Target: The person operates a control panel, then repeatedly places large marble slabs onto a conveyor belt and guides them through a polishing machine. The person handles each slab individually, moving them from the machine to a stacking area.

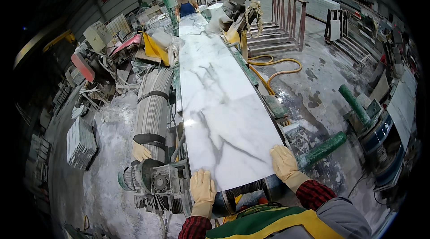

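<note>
Grip: the left hand (203, 188) and right hand (285, 165), both gloved, lie with fingers stretched over the near corners of the slab (220, 109), laid on rather than clenched. Whether the thumbs hook beneath cannot be determined.

The slab, white with grey veining, lies lengthwise along the conveyor (274, 187), directly ahead of the wearer. A second slab (192, 24) lies beyond its far end; a co-worker (186, 6) in a blue apron stands there.

Step in hand, as judged: steadying or guiding the slab at the near end of the line. Any onward move would call for even pressure from both hands, the slab kept square and its corners supported.

Edges: the near edge sits above the conveyor's dark drum. Outside the left edge, room is tight, with a banded grey bundle (154, 100) alongside and a motor (160, 181) near the left hand. Right, the floor (313, 80) offers more open room as far as the rack (272, 47), though a green bar (324, 150) projects just beside the right hand and a yellow hose (286, 72) loops across the floor. A loose glove (141, 151) lies by the motor.
</note>
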Demonstrator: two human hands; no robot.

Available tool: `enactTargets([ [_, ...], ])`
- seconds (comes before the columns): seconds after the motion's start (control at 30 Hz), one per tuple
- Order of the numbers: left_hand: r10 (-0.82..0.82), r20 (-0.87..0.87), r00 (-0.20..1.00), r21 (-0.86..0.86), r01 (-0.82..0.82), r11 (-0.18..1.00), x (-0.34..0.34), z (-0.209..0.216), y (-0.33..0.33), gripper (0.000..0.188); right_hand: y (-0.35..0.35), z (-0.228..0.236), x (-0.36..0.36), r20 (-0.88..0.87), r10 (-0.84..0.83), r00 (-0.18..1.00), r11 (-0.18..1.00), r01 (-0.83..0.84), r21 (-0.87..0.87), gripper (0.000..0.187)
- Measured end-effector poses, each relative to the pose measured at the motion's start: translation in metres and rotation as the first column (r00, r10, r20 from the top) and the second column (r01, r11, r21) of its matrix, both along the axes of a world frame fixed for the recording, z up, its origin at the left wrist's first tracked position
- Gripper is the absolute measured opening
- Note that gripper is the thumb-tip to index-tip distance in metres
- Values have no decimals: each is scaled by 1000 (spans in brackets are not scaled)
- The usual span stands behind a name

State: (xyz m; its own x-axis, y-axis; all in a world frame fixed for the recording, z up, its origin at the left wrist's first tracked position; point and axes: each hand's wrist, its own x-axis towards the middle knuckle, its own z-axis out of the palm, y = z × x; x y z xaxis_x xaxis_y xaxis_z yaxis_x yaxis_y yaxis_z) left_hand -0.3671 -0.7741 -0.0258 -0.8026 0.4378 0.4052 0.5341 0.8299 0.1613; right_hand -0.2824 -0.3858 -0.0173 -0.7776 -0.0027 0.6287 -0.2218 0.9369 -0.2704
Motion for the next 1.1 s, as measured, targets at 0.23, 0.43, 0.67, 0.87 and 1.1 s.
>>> enactTargets([
  [0.23, -20, 144, 989, -166, 44, 985, -20, -4, -13, 58, 14, 5, -2, 149, 81, 985, 996, -84, 10, 48],
  [0.43, 54, 187, 981, -210, -13, 978, -62, -7, 5, 65, 16, 4, -39, 202, 72, 977, 995, -83, 48, 51],
  [0.67, 130, 226, 965, -268, -67, 961, -84, -2, 16, 65, 19, 10, -87, 190, 47, 981, 992, -68, 108, 50],
  [0.87, 141, 291, 946, -237, -71, 969, -88, 8, 22, 64, 31, -3, -142, 201, 20, 979, 994, -41, 100, 46],
  [1.1, 127, 299, 946, -204, -66, 977, -90, 5, 19, 64, 39, -8, -205, 168, 23, 986, 998, -33, 58, 43],
])
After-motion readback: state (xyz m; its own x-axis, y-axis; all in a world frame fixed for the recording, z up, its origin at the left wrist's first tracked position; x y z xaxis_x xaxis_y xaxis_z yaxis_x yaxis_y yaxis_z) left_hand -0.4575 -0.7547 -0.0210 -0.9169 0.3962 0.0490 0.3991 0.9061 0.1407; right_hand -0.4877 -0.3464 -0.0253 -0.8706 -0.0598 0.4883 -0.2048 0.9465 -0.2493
